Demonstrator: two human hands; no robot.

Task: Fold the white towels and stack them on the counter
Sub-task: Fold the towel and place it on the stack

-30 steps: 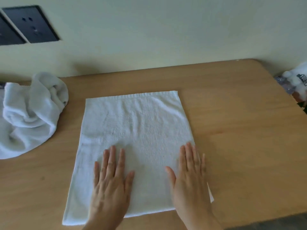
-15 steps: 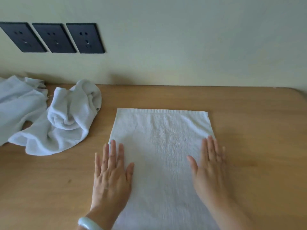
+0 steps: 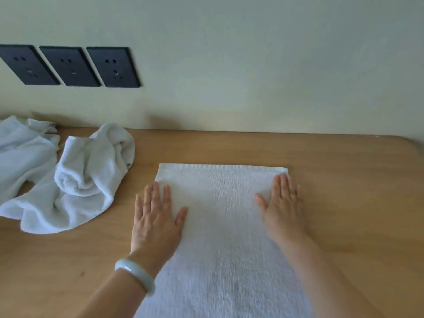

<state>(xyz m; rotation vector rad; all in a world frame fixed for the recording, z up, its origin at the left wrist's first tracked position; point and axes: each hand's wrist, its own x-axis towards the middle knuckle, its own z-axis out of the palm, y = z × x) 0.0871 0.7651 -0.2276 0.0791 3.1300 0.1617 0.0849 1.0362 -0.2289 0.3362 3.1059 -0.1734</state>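
Flattening the white towel (image 3: 224, 226) against the desk (image 3: 344, 203) — spread lengthwise at centre, with the hemmed far edge toward the wall and the near end running out of view below; pressing with the left hand (image 3: 156, 223) across its left border, partly on the wood, and with the right hand (image 3: 284, 210) on its right border just short of the far corner; holding the fingers (image 3: 156, 196) of both straight and slightly apart, clamping on nothing.

Judging the step as smoothing ahead of a fold; seeing no folded stack anywhere in view; calling next for pinching one end at both corners and carrying it over to meet the other, edges aligned.

Noting crumpled towels (image 3: 87, 177) heaped at left, near the flat one but not touching, awaiting folding; three dark sockets (image 3: 71, 66) on the wall; a pale bangle (image 3: 135, 275) on the left wrist.

Finding nothing lying on the towel itself; watching the heap at left — close enough, by estimate, to snag a swung corner.
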